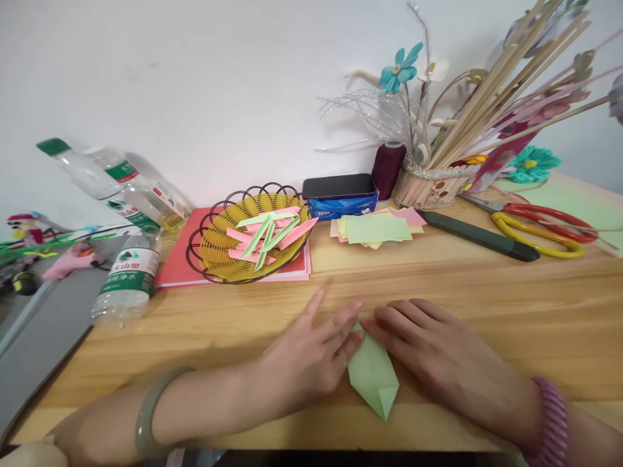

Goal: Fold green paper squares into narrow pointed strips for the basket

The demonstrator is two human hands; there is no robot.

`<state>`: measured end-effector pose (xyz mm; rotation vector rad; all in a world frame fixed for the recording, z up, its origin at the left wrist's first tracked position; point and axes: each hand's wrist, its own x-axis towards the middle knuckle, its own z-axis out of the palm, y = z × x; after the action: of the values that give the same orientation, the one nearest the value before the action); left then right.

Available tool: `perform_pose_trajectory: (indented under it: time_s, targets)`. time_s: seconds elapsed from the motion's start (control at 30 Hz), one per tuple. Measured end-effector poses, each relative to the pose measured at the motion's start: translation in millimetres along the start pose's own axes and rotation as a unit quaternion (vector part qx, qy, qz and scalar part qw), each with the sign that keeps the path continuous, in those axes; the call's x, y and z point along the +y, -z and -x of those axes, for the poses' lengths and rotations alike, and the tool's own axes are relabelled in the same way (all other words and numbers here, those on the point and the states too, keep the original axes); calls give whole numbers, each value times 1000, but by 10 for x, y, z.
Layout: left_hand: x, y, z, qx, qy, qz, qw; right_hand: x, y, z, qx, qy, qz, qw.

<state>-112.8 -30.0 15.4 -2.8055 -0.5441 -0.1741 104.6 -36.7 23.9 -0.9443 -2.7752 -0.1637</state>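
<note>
A light green sheet of paper, folded into a long pointed shape, lies on the table between my hands. A small triangular flap is turned over at its near end. My left hand comes from the left, with the thumb and a finger on the far tip of the paper and another finger stretched away from it. My right hand has its fingers bent together, and its foremost fingertips meet the paper's far right edge. The underside of both hands is hidden.
Folded pink and green strips fill a yellow woven basket on red paper. Behind stand a stack of coloured notes, a dark green cutter, scissors, a thread spool and a stick vase. Plastic bottles stand left.
</note>
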Motion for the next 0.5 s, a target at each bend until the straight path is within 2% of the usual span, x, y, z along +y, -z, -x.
perform_pose_trajectory:
  time_s: [0.07, 0.13, 0.23, 0.3, 0.43, 0.5]
  targets:
    - [26, 24, 14, -3, 10, 5, 1000, -21, 4, 14, -1, -5, 0, 1000]
    - [52, 65, 32, 23, 32, 17, 999, -40, -6, 27, 2, -9, 0, 1000]
    - [103, 135, 47, 128, 49, 61, 989, -73, -38, 41, 22, -23, 17, 999]
    - [139, 160, 39, 175, 40, 104, 978, -101, -52, 47, 38, -53, 38, 997]
    - [185, 127, 0, 152, 45, 117, 980, -156, -23, 59, 59, -136, 79, 986]
    - [184, 90, -4, 141, 44, 93, 985, -158, 15, 70, 72, -148, 74, 984]
